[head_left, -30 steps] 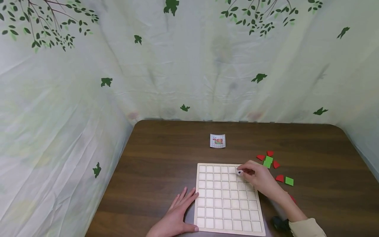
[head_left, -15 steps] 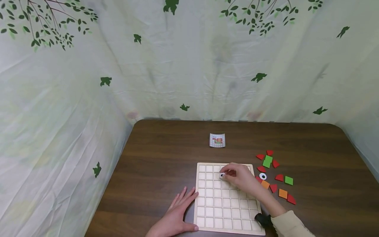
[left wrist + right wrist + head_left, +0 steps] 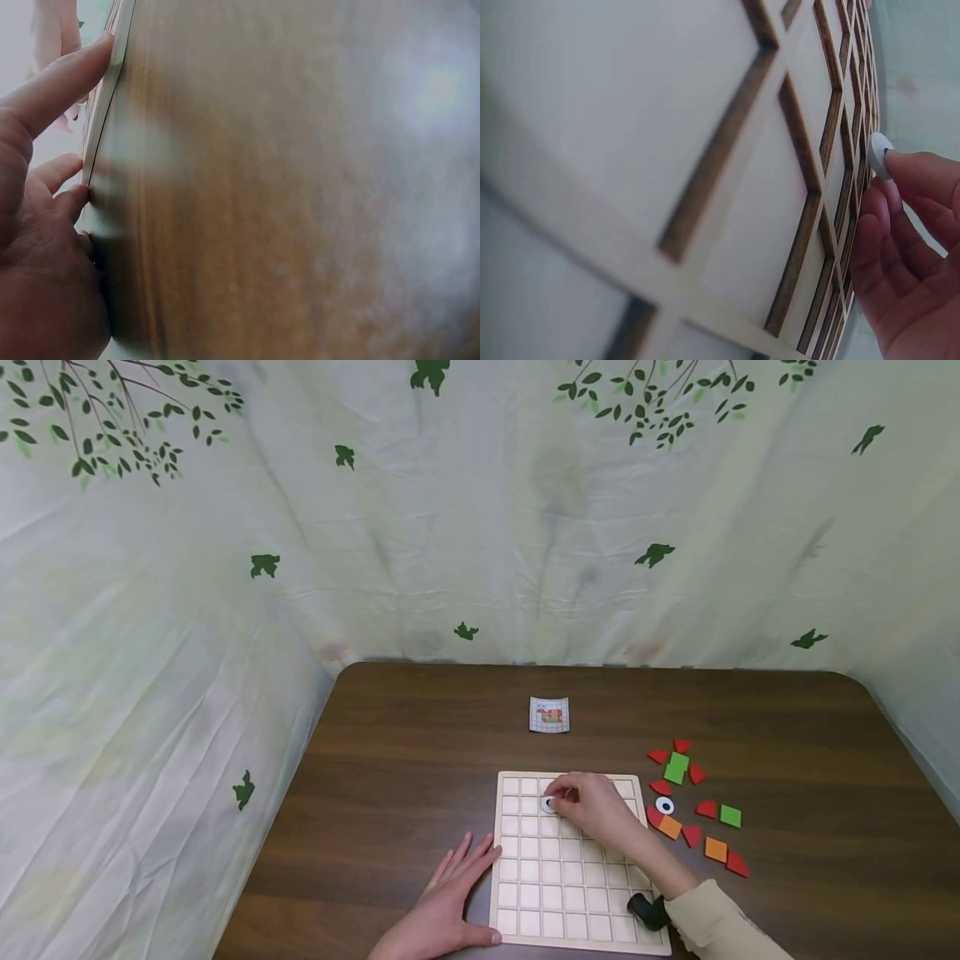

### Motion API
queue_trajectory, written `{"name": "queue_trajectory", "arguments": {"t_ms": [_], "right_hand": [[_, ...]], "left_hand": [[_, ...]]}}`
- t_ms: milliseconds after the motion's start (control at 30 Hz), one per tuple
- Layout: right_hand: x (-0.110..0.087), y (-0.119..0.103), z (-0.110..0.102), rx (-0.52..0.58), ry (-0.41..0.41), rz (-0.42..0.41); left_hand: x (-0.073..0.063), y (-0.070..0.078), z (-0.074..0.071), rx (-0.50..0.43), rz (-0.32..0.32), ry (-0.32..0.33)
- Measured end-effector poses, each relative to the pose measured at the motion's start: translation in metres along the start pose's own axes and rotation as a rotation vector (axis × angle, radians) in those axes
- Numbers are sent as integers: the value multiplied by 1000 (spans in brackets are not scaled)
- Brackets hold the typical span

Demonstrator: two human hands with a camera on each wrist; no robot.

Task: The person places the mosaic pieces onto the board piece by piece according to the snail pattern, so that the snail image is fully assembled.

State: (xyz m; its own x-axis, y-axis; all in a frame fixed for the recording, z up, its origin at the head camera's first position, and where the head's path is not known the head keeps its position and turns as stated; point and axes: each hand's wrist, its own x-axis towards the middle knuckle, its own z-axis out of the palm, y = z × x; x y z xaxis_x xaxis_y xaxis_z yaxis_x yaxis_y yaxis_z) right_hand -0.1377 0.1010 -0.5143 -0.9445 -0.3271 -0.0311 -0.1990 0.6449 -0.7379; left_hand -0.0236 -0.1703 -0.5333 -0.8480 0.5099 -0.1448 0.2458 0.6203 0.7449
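Note:
My right hand [image 3: 592, 810] pinches a white round eye piece [image 3: 548, 805] with a dark centre between thumb and fingers. It holds the piece low over the second row of a pale grid board [image 3: 540, 897], left of the board's middle. Tilted, the disc [image 3: 880, 155] shows its white side in the right wrist view, close over the grid. My left hand [image 3: 447, 906] rests at the board's left side, fingertips on the edge and thumb at the near corner. In the left wrist view, its thumb [image 3: 71, 84] lies against the board's rim [image 3: 105, 112].
Right of the board lie loose red pieces [image 3: 737, 863], green squares [image 3: 730, 816], orange squares [image 3: 716, 849] and another white ring-like eye piece [image 3: 664, 806]. A small picture card [image 3: 549, 715] lies behind the board. A leaf-printed curtain [image 3: 525, 527] hangs beyond the table [image 3: 360, 827].
My right hand has moved left across the board's upper rows, carrying the eye piece. Loose pieces formerly behind the arm now show. My left hand stays in place.

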Motion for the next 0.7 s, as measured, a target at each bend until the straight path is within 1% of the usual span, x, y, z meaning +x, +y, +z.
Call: {"name": "queue_trajectory", "arguments": {"t_ms": [233,500,700], "right_hand": [[0,0,3,-10,-8,22],[1,0,3,-66,-8,-17],[0,-2,0,-50,-30,2]], "left_hand": [[0,-2,1,10,16,13],[1,-3,3,11,13,19],[1,-2,2,23,12,19]]}}
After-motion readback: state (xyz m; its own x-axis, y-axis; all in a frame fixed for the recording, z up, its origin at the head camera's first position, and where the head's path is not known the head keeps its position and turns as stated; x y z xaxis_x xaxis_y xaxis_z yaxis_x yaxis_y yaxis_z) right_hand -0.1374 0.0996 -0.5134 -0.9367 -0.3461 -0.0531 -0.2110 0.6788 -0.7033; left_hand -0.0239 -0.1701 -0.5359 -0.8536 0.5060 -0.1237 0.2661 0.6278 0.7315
